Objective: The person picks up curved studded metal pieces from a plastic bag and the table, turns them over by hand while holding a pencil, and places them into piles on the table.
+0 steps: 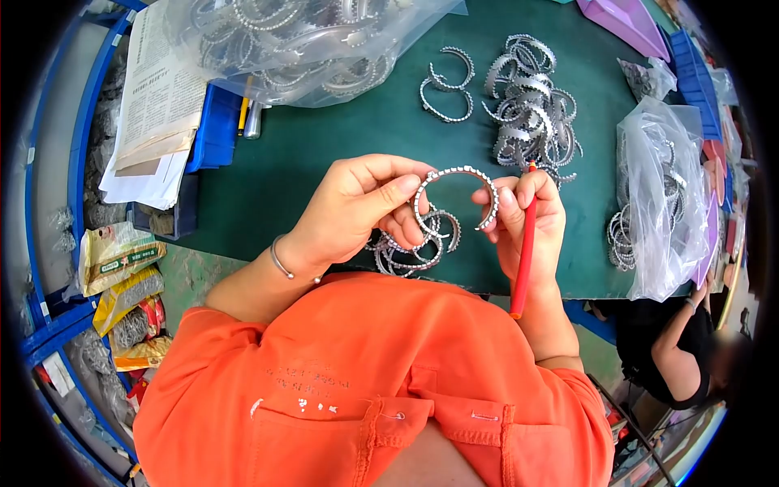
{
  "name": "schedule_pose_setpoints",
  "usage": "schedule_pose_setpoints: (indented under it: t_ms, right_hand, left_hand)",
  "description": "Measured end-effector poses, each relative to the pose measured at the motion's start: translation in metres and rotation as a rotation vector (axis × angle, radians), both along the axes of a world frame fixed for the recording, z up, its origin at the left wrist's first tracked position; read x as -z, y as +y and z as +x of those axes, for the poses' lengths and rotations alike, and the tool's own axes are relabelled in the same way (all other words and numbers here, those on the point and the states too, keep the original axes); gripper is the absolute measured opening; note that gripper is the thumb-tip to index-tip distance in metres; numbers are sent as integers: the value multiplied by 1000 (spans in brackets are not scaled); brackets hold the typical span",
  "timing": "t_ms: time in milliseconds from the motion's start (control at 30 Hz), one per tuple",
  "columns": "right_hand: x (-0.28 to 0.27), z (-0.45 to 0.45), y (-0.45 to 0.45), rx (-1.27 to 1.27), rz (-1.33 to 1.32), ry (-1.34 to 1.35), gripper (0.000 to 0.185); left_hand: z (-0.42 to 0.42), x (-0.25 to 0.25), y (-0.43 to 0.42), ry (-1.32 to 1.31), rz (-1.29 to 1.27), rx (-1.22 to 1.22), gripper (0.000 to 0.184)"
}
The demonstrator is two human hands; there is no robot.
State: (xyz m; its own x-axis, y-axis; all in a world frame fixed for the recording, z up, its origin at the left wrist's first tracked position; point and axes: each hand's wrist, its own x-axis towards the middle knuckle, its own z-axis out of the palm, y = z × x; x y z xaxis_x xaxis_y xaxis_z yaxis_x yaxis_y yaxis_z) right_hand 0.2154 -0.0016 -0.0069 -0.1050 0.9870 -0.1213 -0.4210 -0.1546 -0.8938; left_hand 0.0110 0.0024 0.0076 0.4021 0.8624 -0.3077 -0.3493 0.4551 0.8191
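Your left hand (357, 199) is pinching one side of the cuff (462, 170); your right hand (540, 219) is pinching the other while gripping the pen (526, 252). Keeping pressure light and even is probably best for its thin band. You're holding it above the table (324, 138), near the small pile (414, 260), its silvery, studded curve opening towards you.

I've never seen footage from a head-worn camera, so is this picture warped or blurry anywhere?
Head view: strong fisheye curve, blue shelving bowed, corners black; held bangle fairly crisp; co-worker's face blurred out; soft sheen on plastic bag.
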Motion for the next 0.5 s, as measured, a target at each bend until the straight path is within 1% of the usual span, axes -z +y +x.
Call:
schedule_pose_setpoints:
  t_ms: [133,200,233,300,333,400,433,467,500]
  right_hand:
    - [0,0,-1,-4,33,-32,19]
    - [0,0,0,15,104,-86,18]
    - [0,-1,1,16,103,-86,18]
    - [0,-2,3,76,263,-134,20]
    - [-1,-1,3,77,262,-134,20]
    - [-5,-1,3,43,395,-147,23]
    - [-7,-1,2,43,443,-132,28]
    - [-8,-1,1,43,442,-132,28]
    - [-9,-2,0,35,512,-125,30]
  left_hand:
    - [1,-1,-2,66,41,-18,22]
    - [3,-2,-4,258,296,-101,15]
    - [3,-2,-3,258,296,-100,15]
    - [1,-1,1,541,863,-147,14]
    - [2,0,-1,540,862,-147,14]
    - [5,2,-3,531,857,-199,17]
    - [0,4,0,641,953,-161,20]
    - [3,2,-1,641,952,-161,20]
    - [8,-2,-3,405,696,-245,22]
